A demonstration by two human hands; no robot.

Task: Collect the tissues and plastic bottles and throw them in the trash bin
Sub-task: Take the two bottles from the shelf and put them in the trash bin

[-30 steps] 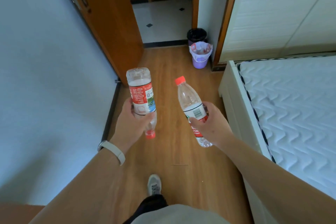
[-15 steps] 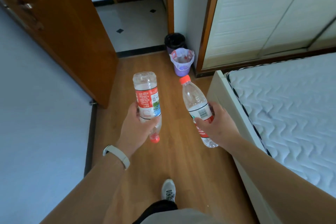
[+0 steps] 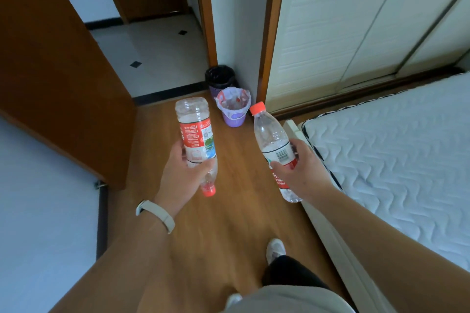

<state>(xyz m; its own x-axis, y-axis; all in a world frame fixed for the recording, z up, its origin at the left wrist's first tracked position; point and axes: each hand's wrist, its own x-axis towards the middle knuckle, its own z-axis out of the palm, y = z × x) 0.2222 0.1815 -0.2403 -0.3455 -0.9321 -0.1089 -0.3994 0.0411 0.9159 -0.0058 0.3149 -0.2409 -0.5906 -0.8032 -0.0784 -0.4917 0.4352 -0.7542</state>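
My left hand [image 3: 183, 173] grips a clear plastic bottle [image 3: 194, 132] with a red label, held upside down with its red cap pointing at the floor. My right hand [image 3: 302, 170] holds a second clear bottle [image 3: 270, 136] with its red cap up, tilted to the left. Ahead on the wooden floor stands a purple trash bin [image 3: 232, 107] lined with a pale bag, with something inside it. A black-lined bin [image 3: 220, 77] stands just behind it in the corner. No tissues are in sight.
An open brown door [image 3: 63, 79] stands on the left against the pale wall. A bed with a white quilted mattress [image 3: 394, 155] fills the right side. White wardrobe doors [image 3: 356, 20] rise beyond it. My shoe [image 3: 276, 250] is on the wooden floor [image 3: 229, 223] between them.
I have walked forward: both bins are closer and lower in view, and the door has slid further left. Both hands keep the same hold on their bottles.
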